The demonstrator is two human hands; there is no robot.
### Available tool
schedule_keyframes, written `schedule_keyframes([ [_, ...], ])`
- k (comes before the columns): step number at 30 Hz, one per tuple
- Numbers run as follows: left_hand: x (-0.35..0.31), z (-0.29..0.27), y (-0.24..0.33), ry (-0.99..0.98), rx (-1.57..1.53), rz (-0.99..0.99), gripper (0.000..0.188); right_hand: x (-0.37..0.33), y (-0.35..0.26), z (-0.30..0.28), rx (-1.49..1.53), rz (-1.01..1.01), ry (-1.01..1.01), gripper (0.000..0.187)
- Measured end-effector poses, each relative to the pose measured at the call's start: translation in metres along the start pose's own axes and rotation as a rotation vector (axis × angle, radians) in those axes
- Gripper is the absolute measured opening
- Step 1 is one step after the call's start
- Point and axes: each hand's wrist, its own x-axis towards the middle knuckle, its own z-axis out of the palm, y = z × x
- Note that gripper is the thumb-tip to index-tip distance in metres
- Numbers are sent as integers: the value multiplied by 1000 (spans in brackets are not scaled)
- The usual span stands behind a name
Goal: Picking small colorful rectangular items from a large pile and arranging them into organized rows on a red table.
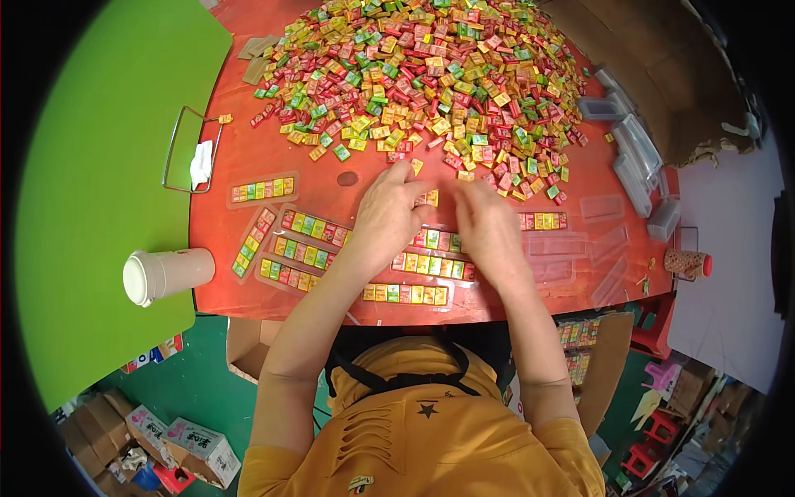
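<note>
My left hand [386, 209] is over the middle of the table with its fingers curled together; what they hold, if anything, is hidden. A small yellow wrapped candy [416, 166] shows right by its fingertips. Between my hands, a short run of candies [429, 198] shows beside my left thumb, the rest covered by the hand. My right hand [490, 228] is bent downward close by, its fingertips smeared and partly hidden. Clear plastic trays filled with rows of candies, such as one tray [450, 296] at the near edge, lie under and around my forearms.
A large heap of red, yellow and green candies [431, 74] covers the far table. Empty clear trays [556, 246] lie at right, with stacked ones [636, 149] near a cardboard box [662, 74]. A white lidded cup [170, 276] and wire frame [170, 153] are at left.
</note>
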Motion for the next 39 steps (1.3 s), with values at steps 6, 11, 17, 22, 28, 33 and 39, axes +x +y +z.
schedule_keyframes([
  [6, 2, 2, 1, -2, -13, -90, 28, 19, 6, -2, -377, 161, -11, 22],
  [11, 2, -7, -6, 7, 18, -7, 32, 7, -4, 2, -190, 30, -66, 23],
  [17, 0, -6, -9, -16, 17, -21, 32, 5, 1, -17, 4, -1, -56, 28],
  [22, 0, -7, -6, -18, 27, -32, 34, 3, 16, -23, -234, -3, -21, 24],
  [28, -2, -3, 6, 17, 96, 12, 36, -5, 11, -5, -300, -64, -72, 21],
  [33, 0, 3, 8, -29, 128, -53, 38, -8, 8, -1, -124, -53, -84, 31],
  [39, -6, -3, -1, 11, 68, -32, 33, -8, -5, 13, -95, -60, -53, 27],
])
